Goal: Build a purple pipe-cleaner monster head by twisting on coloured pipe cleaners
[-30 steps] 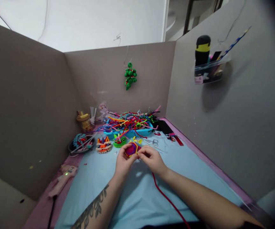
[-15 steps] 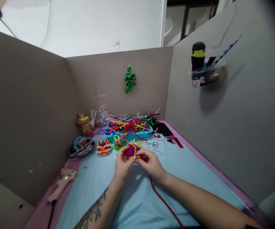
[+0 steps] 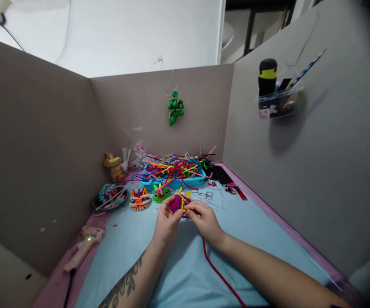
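Observation:
A small pipe-cleaner figure (image 3: 178, 202), magenta with yellow and purple strands, is held above the light blue mat (image 3: 262, 239). My left hand (image 3: 165, 224) grips its left side with closed fingers. My right hand (image 3: 204, 219) pinches its right side, and a long red pipe cleaner (image 3: 219, 273) trails from under that hand toward me across the mat.
A turquoise tray (image 3: 172, 182) heaped with coloured pipe cleaners sits behind. Finished figures, orange (image 3: 139, 199) and green (image 3: 161, 193), stand left of it, near a dark dish (image 3: 109, 197). A pink glue gun (image 3: 84, 248) lies at left. Scissors (image 3: 204, 194) and red bits lie right. Cardboard walls enclose the desk.
Both hands stay on the figure with small finger shifts; the right hand's pinch has moved slightly over the figure. The camera has tilted a little.

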A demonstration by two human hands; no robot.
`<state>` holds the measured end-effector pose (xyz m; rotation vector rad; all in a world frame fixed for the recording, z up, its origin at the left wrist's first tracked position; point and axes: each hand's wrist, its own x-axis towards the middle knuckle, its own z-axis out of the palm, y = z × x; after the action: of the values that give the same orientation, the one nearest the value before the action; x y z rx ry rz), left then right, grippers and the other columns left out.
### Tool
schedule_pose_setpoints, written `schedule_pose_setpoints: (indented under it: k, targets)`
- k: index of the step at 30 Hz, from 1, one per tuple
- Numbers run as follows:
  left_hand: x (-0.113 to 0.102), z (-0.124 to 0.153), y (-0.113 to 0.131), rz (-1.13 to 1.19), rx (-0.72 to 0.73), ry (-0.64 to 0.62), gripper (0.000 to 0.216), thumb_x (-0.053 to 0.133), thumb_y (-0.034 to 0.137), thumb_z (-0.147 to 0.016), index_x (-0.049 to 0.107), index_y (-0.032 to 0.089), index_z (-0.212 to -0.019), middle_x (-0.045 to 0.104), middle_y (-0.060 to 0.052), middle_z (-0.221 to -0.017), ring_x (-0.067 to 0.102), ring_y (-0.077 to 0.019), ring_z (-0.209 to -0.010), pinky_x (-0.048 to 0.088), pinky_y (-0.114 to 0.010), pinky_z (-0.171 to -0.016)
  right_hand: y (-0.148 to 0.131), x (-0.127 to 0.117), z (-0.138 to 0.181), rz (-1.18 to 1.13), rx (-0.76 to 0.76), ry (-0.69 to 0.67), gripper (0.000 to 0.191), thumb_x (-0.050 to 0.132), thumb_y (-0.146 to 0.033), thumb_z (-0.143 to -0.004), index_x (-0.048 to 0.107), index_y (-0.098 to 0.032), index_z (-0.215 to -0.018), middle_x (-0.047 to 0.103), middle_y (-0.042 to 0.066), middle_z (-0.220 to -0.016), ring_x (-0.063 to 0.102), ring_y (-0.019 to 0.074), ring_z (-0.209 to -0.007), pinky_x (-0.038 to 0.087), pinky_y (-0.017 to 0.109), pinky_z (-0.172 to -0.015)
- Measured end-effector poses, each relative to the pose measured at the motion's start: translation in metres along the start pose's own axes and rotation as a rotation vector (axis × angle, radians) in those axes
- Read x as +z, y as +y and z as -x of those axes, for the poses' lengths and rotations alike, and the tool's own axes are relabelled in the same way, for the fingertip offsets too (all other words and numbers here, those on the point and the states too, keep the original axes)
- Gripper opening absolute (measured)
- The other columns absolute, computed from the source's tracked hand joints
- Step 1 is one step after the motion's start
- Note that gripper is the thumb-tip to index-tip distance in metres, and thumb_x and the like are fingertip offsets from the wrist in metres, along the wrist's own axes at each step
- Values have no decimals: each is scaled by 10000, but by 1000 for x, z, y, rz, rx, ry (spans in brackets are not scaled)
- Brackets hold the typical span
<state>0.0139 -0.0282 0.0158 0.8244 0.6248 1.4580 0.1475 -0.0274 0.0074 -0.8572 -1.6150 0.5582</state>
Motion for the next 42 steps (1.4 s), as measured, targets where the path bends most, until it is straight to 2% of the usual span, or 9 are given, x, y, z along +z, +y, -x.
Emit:
schedule_pose_setpoints:
  k: [8, 14, 21, 26, 30, 34, 37, 42]
  targets:
    - [1, 2, -1, -2, -41, -42, 475, 777, 149, -557, 570, 188, -982, 614, -37, -1005, 592, -131, -858, 470, -237, -754, -1, -5, 0, 82, -104, -14, 135, 518, -179, -810, 618, -185, -719, 584, 34, -709, 552, 164, -717, 444, 287, -683]
    - [0, 1, 1, -9, -62, -2, 484, 779, 149, -548, 568, 191, -982, 611, -38, -1004, 589, -132, -867, 468, -225, -744, 2, -6, -1, -51, 13, 13, 102, 576, -225, -791, 675, -199, -800, 641, 39, -778, 593, 167, -754, 467, 281, -702]
    - [-7, -1, -3, -141, -80, -2, 492, 783, 215, -556, 565, 190, -996, 604, -68, -1067, 594, -167, -885, 471, -237, -705, 5, -6, -3, -154, 127, -55, 128, 556, -240, -797, 675, -193, -804, 653, 36, -801, 608, 166, -780, 481, 287, -735]
    - [-8, -1, -3, -211, -103, -50, 510, 767, 281, -592, 543, 199, -1042, 591, -80, -1076, 600, -182, -850, 481, -243, -629, 3, -5, 2, -88, 121, -27, 68, 549, -238, -792, 577, -188, -830, 616, 20, -778, 591, 144, -702, 478, 266, -667]
    - [-8, -1, -3, -242, -42, -71, 528, 762, 272, -599, 525, 209, -1067, 568, -82, -1112, 603, -178, -853, 489, -247, -644, 2, -3, 5, 12, 60, 8, 32, 533, -207, -787, 526, -189, -813, 585, 19, -776, 570, 138, -695, 465, 265, -663]
    - [-12, -4, -4, -246, -34, -29, 506, 743, 289, -613, 518, 218, -1061, 535, -89, -1167, 594, -212, -915, 496, -253, -612, 1, -2, 2, -88, 134, 3, 71, 532, -206, -786, 480, -195, -832, 582, 6, -763, 567, 135, -693, 458, 263, -661]
    - [-15, -7, -6, -230, -2, -25, 520, 753, 259, -593, 518, 203, -1053, 542, -96, -1154, 578, -232, -970, 500, -265, -648, 3, -2, -2, -198, 215, -17, 105, 559, -210, -758, 467, -195, -806, 560, -18, -711, 551, 123, -652, 445, 244, -626]
    - [-17, -9, -8, -212, 40, -27, 517, 756, 229, -586, 527, 196, -1047, 556, -91, -1138, 569, -228, -1001, 489, -294, -746, 9, -2, -5, -211, 267, -77, 41, 570, -206, -709, 558, -171, -727, 561, -10, -683, 530, 122, -634, 437, 248, -612]
